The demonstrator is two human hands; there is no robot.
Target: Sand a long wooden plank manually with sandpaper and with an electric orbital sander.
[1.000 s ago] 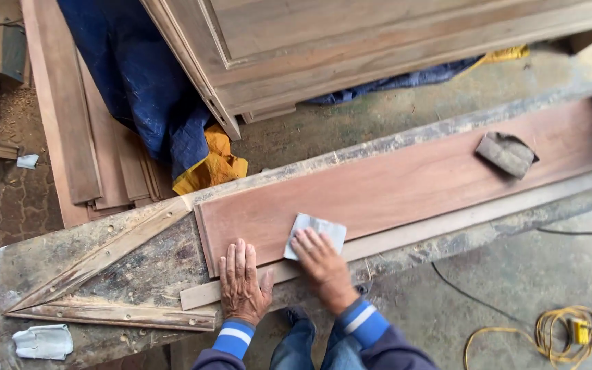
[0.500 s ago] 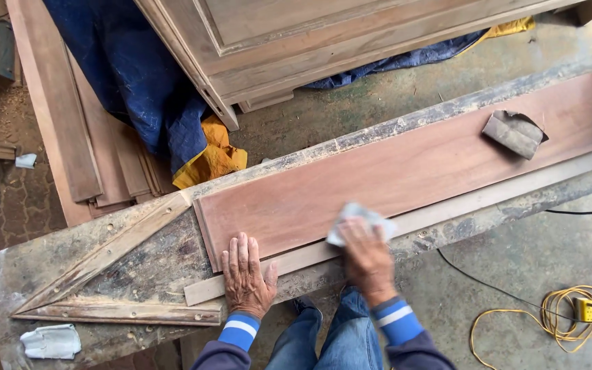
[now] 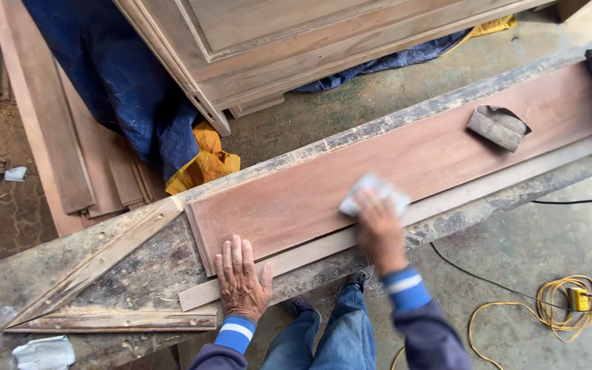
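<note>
Worn workbench (image 3: 138, 264) under reddish board (image 3: 405, 164), thin wooden strip (image 3: 310, 257)

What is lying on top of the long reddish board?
On the reddish board: a pale sandpaper sheet under the right hand, a folded brown pad, and the left hand's fingertips. Most of the sheet is covered by fingers.

Soft, even daylight; faint shadows; right hand (image 3: 378, 223) motion-blurred.

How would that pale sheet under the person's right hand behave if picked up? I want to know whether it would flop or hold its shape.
The pale sheet probably flops: it looks thin and bends under the right hand. It likely weighs little and lies flat against the reddish board. The darker folded piece keeps its creases, so such sheets may hold a fold.
</note>
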